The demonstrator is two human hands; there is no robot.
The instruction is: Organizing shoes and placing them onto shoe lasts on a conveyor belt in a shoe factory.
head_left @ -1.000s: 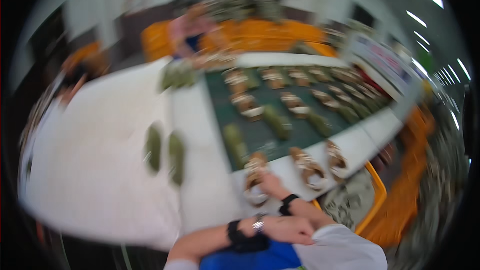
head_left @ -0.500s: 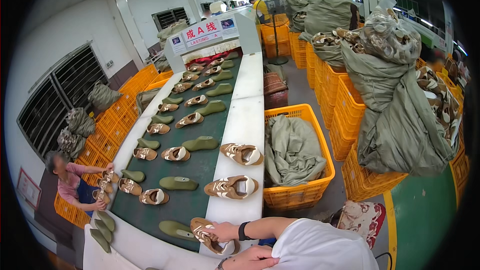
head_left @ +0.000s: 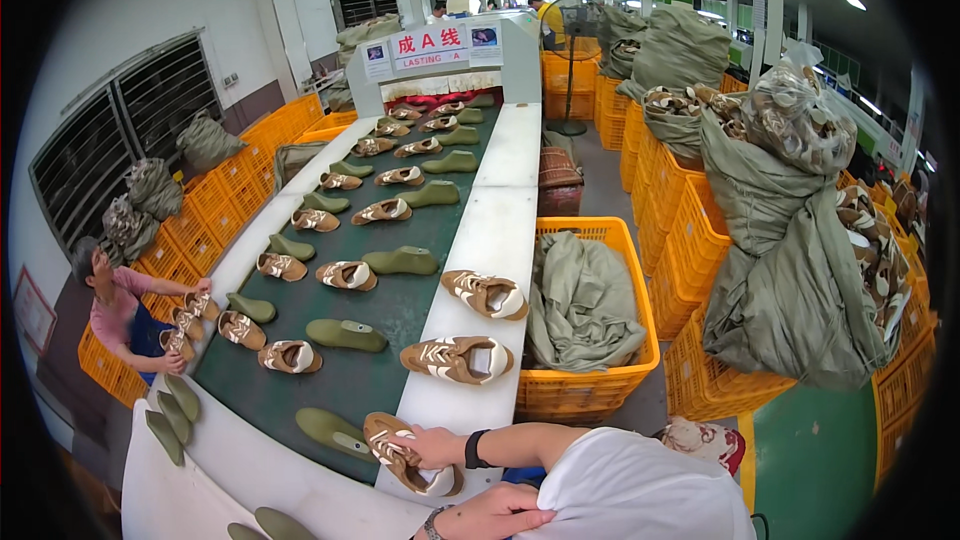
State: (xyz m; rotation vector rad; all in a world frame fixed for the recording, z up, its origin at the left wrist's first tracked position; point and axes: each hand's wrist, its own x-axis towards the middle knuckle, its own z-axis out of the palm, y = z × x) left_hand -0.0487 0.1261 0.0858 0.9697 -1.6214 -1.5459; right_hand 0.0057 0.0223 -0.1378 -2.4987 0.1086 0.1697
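My right hand (head_left: pixel 435 447), with a black band at its wrist, is closed on a brown and white sneaker (head_left: pixel 388 427) at the belt's near right edge. Its fingers lie over the laces and opening. Beside that shoe's toe rests an olive-green shoe last (head_left: pixel 325 428). My left hand (head_left: pixel 500 510), wearing a watch, pinches the white sleeve (head_left: pixel 610 490) of my right arm. Farther up the white ledge, two more sneakers lie on their soles, a nearer one (head_left: pixel 440 358) and a farther one (head_left: pixel 475 292).
Rows of sneakers and lasts cover the green conveyor belt (head_left: pixel 260 405). A person in pink (head_left: pixel 120 305) handles sneakers at its left side. Beside the ledge, an orange crate (head_left: pixel 585 395) holds grey-green cloth. Stacked crates and bulging sacks (head_left: pixel 800 280) stand farther right.
My view has tilted and shifted, bringing more lasts into sight at the lower edge. My right hand stays on the sneaker and my left hand on the sleeve.
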